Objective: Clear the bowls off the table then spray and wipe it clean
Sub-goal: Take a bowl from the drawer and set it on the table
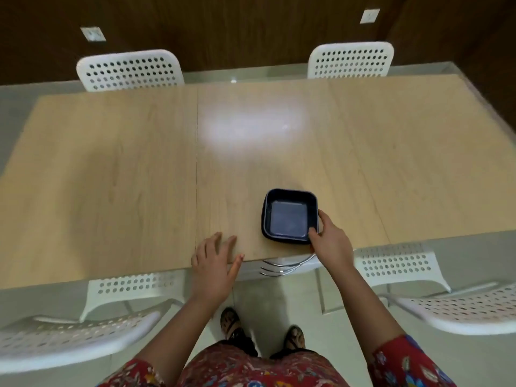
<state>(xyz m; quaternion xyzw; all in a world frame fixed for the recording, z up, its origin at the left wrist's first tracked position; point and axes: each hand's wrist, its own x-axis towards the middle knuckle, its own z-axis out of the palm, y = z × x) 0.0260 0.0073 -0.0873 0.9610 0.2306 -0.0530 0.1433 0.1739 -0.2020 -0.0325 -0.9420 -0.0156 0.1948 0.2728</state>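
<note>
right hand (331, 243) grips near-right corner of dark square bowl (289, 216), thumb on rim | bowl on surface (111, 163) near front edge | left hand (215, 258) flat at surface edge, fingers (216, 238) spread, holding nothing

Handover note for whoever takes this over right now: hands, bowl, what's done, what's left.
Right hand: grips the near right corner of the dark blue square bowl.
Left hand: open, fingers flat on the near edge of the light wooden table.
Bowl: on the table near its front edge, not yet lifted; possibly two stacked, I cannot tell.
Done: no other bowls show on the table.
Left: carry the bowl off, then spray and wipe. No spray bottle or cloth in view.
</note>
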